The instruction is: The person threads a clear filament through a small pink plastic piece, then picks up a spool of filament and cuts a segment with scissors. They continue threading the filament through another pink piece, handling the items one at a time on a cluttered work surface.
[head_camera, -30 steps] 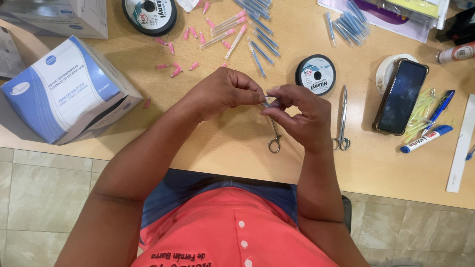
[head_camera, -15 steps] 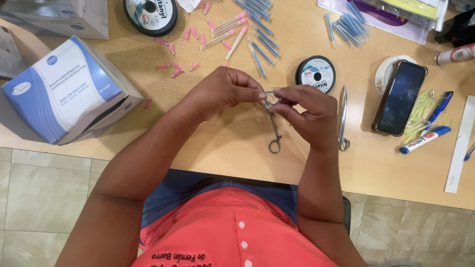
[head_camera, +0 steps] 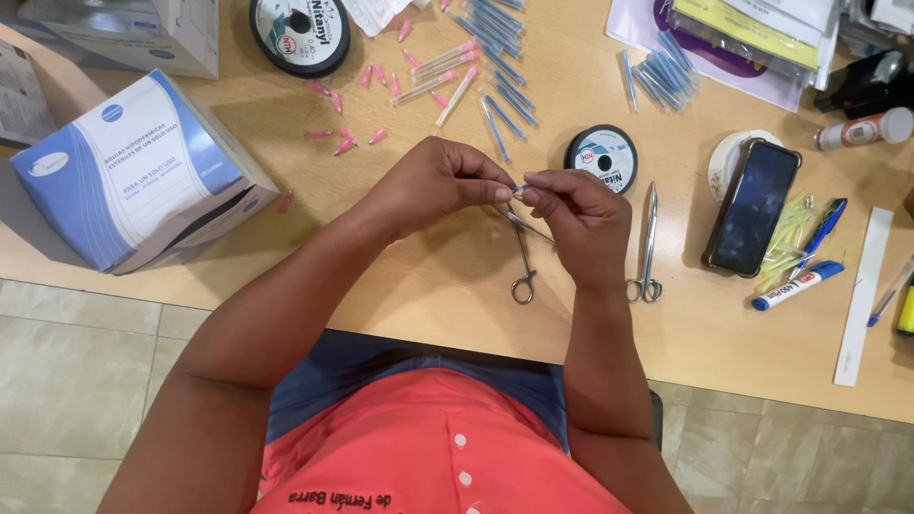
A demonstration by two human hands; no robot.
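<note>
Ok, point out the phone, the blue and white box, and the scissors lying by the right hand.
phone (head_camera: pixel 752 205), head view, middle of its dark screen.
blue and white box (head_camera: pixel 143 176), head view, centre of its top face.
scissors (head_camera: pixel 649 233), head view, along the closed metal blades.

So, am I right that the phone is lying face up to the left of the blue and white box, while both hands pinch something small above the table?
Not quite: the phone lies far to the right of the blue and white box, near the pens. The head view shows this. The rest holds: the left hand and right hand meet fingertip to fingertip on a small item above the table.
</note>
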